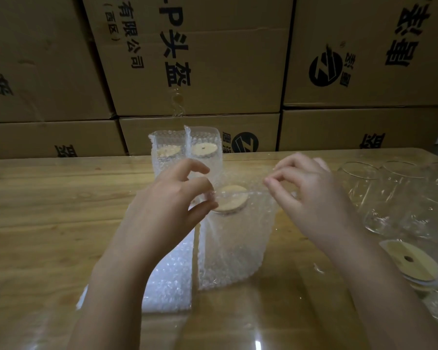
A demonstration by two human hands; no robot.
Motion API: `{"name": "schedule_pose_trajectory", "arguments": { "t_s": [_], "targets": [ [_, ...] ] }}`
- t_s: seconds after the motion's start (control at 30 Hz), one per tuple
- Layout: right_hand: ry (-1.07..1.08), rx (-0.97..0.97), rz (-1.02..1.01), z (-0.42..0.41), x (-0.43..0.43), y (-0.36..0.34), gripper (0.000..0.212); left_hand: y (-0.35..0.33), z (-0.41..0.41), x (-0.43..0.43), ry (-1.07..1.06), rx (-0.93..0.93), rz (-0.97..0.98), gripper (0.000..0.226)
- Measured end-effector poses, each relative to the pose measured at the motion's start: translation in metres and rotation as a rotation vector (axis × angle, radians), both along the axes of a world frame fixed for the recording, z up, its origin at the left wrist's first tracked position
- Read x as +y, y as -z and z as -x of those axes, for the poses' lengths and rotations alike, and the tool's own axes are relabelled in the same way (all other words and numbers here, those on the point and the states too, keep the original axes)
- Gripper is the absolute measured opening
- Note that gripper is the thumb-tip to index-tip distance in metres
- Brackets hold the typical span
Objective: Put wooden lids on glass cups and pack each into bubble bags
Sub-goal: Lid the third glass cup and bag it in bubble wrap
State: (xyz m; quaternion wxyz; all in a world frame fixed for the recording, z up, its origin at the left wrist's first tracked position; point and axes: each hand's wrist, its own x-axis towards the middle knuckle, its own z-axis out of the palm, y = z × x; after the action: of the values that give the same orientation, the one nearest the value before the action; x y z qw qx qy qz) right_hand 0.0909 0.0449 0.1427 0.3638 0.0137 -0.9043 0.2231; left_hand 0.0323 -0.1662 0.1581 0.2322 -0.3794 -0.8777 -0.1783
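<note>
A bubble bag [232, 246] stands upright in the middle of the wooden table [48, 210], with a glass cup inside it topped by a round wooden lid [230, 198]. My left hand [167, 198] pinches the bag's top edge on the left. My right hand [311, 198] pinches the top edge on the right with curled fingers. Behind stand two packed bubble bags [167, 152] [204, 150], each showing a wooden lid. A flat stack of empty bubble bags [167, 281] lies under my left forearm.
Bare glass cups [379, 198] stand at the right of the table. Loose wooden lids [410, 261] are stacked at the right front. Stacked cardboard boxes [213, 59] form a wall right behind the table.
</note>
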Motion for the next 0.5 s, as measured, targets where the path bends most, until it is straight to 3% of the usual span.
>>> {"name": "schedule_pose_trajectory", "arguments": {
  "t_s": [0.07,0.1,0.17,0.27,0.5],
  "targets": [
    [-0.072,0.110,-0.132,0.000,-0.004,-0.003,0.011,0.001,0.001,-0.001,0.033,-0.055,-0.004,0.021],
    [-0.152,0.098,-0.164,0.000,-0.007,-0.003,0.014,0.000,0.000,-0.001,0.072,-0.084,-0.005,0.023],
    [-0.266,-0.081,-0.150,0.001,-0.013,-0.001,0.020,-0.002,-0.004,0.002,0.163,-0.151,-0.014,0.023],
    [-0.257,-0.304,-0.157,0.003,-0.016,0.006,0.027,-0.004,-0.009,0.004,0.180,-0.188,0.018,0.022],
    [-0.192,-0.405,-0.083,0.004,-0.018,0.010,0.027,-0.004,-0.011,0.004,0.083,-0.152,0.103,0.011]
  ]
}}
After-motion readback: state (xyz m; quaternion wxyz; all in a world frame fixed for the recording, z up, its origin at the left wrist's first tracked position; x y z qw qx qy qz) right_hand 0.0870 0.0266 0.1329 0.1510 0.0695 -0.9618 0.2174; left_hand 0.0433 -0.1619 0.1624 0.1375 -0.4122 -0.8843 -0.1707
